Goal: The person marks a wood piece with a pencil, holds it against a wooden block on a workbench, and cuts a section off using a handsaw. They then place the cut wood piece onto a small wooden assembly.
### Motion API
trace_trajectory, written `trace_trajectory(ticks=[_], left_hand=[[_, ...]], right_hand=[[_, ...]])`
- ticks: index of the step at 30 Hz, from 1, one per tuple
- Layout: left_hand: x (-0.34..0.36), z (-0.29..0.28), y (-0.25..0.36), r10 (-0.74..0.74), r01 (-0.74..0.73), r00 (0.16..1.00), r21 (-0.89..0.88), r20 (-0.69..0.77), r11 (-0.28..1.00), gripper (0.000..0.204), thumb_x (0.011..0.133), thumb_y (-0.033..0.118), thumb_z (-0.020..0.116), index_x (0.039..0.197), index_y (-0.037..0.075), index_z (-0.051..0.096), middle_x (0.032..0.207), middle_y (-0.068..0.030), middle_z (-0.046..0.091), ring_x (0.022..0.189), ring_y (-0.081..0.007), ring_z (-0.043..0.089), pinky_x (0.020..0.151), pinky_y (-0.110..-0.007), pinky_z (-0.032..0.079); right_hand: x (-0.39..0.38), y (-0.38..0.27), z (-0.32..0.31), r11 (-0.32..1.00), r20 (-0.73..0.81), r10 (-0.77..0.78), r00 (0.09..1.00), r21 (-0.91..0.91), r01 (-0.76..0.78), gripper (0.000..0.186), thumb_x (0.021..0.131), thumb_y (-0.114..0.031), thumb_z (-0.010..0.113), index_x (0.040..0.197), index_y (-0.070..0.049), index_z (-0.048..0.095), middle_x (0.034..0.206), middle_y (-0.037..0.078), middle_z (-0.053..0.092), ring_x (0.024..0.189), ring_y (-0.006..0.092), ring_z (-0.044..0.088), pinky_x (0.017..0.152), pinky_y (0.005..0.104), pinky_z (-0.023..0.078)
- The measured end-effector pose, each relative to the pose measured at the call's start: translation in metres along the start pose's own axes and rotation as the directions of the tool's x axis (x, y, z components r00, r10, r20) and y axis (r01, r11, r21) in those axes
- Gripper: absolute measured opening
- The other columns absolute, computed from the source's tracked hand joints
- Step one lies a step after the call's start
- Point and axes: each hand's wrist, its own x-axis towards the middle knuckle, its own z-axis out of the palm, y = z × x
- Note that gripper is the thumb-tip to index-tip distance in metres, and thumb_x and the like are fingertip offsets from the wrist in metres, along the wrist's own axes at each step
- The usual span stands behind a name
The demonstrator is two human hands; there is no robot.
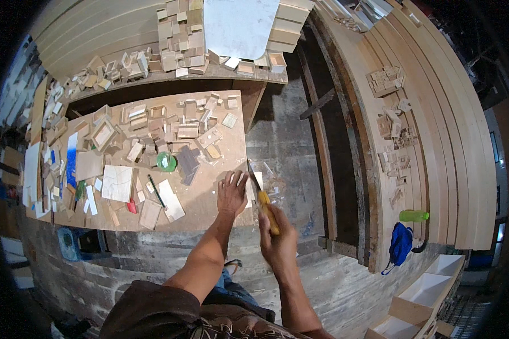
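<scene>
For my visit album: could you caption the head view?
Left hand at the edge of a worktable scattered with wood pieces, right hand gripping a yellow-handled tool.

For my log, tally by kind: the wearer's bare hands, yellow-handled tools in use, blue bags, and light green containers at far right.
Hands: 2 (left hand, right hand)
Yellow-handled tool: 1
Blue bag: 1
Light green container: 1
Total: 5

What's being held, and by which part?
Right hand: a yellow-handled tool, by the rear of its handle. Left hand: at the tabletop, hold unclear.
</scene>
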Motion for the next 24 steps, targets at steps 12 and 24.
trace_trajectory(ticks=[12, 24], left_hand=[[0.001, -0.002, -0.003, -0.004, 0.003, 1.000, 0.018, 0.010, 1.000, 0.053, 0.088, 0.018, 0.063, 0.141, 0.016, 0.058, 0.142, -0.0062, 0.053, 0.137, -0.0274, 0.041, 0.102, -0.045, 0.039], [-0.001, -0.001, -0.003, -0.001, 0.002, 1.000, 0.064, -0.023, 0.998, 0.050, 0.091, 0.023, 0.063, 0.141, 0.019, 0.058, 0.141, -0.0012, 0.053, 0.137, -0.0237, 0.041, 0.101, -0.044, 0.038]], right_hand=[[-0.019, -0.002, -0.004, 0.998, -0.035, -0.034, 0.999, 0.050, 0.035, 0.033, 0.100, -0.017, 0.064, 0.124, 0.005, 0.063, 0.096, 0.034, 0.070, 0.091, 0.0450, 0.073, 0.073, 0.0435, 0.057], [-0.001, 0.006, 0.006, 1.000, 0.032, 0.007, 0.999, -0.014, -0.006, 0.034, 0.101, -0.018, 0.064, 0.122, 0.009, 0.063, 0.101, 0.030, 0.071, 0.093, 0.0282, 0.074, 0.078, 0.0380, 0.056]])
